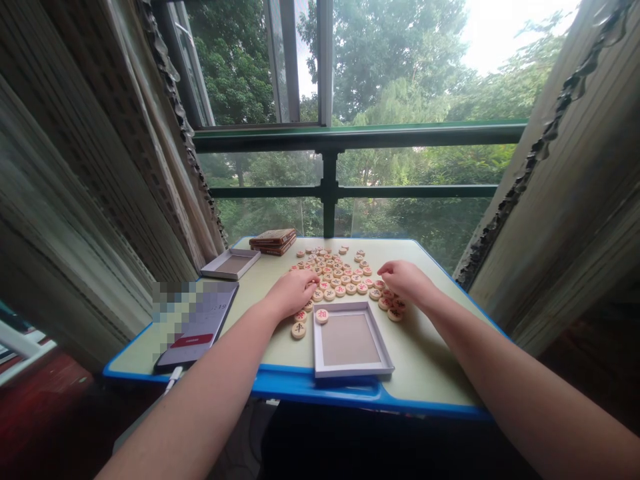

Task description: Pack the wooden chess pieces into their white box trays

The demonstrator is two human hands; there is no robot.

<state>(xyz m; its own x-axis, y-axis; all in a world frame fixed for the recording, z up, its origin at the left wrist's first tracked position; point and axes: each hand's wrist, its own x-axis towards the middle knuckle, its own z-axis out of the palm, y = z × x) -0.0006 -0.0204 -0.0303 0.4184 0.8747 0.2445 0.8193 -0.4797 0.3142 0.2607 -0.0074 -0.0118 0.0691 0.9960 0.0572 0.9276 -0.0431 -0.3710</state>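
Round wooden Chinese chess pieces with red or black characters lie in a loose spread over the middle of the table. My left hand rests low on the left side of the spread, its fingers stretched forward over several pieces. At the right side, my right hand is curled just above the pieces, fingers pressed together; whatever they hold is hidden. Between my forearms sits a shallow white box tray, with one red-marked piece in its far left corner. A black-marked piece lies left of the tray.
A phone with a white cable lies at the left. Behind it are another shallow box part and a stacked brown folded board or box. The table has a blue edge; curtains and a railed window surround it.
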